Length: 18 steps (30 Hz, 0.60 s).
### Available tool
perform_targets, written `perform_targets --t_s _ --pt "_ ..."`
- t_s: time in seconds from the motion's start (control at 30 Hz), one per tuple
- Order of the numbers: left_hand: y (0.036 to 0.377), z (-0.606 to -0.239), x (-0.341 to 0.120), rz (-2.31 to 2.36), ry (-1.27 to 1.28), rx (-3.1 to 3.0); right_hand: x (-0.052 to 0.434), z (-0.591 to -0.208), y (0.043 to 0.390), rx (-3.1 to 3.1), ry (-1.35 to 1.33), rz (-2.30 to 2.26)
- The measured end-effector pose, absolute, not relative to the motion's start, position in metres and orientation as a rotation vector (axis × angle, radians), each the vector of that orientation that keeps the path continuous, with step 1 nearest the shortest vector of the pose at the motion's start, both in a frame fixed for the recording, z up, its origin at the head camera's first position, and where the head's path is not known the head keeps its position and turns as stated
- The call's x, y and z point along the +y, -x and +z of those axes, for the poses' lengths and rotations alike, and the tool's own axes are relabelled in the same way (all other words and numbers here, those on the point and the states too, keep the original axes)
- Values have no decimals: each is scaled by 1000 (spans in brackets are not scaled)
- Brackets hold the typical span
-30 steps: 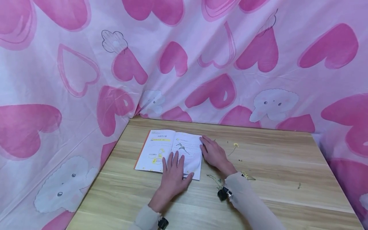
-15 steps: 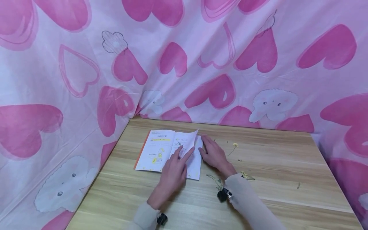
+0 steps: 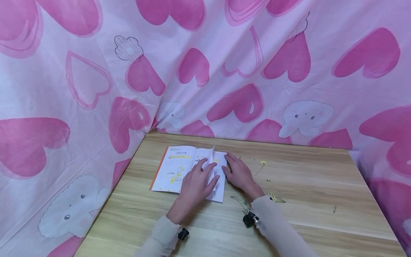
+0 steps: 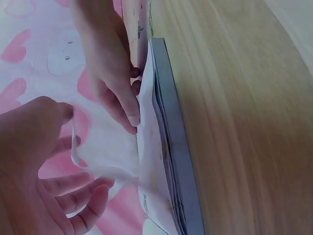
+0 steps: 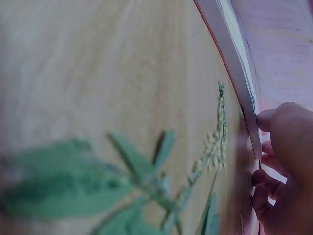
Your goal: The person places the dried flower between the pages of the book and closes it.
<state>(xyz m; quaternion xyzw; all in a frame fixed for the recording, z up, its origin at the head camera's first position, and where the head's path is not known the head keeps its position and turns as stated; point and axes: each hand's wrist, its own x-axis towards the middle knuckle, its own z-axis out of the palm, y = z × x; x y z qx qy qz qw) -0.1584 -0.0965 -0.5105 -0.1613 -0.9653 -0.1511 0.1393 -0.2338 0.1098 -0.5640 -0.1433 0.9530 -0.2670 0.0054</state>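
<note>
An open book [image 3: 174,167] lies on the table, with print and yellow drawings on its pages. My left hand [image 3: 196,180] is over the right-hand side, its fingers spread around a raised page [image 4: 105,147]. That page stands up and curves between thumb and fingers in the left wrist view. My right hand [image 3: 239,173] rests at the book's right edge. In the right wrist view its thumb touches the edge, and the other fingers are bent near the corner. A green plant sprig [image 5: 215,147] lies beside the book, close to the right wrist.
On the wooden table [image 3: 321,185] a yellow flower [image 3: 263,163] lies right of the right hand. Another yellow-flowered sprig [image 3: 274,196] is partly behind the right sleeve. Small plant bits lie about. A pink heart-patterned cloth [image 3: 234,103] hangs behind and at the left.
The right-hand page, flat at first, has been lifted and moved leftward by my left hand, which went from lying on the page to behind its raised edge. My right hand has stayed put.
</note>
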Motion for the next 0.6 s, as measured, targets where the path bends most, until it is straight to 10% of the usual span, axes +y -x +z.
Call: perform_targets --t_s 0.6 --pt "149 -490 -114 -922 348 -2771 110 -566 232 2979 471 -832"
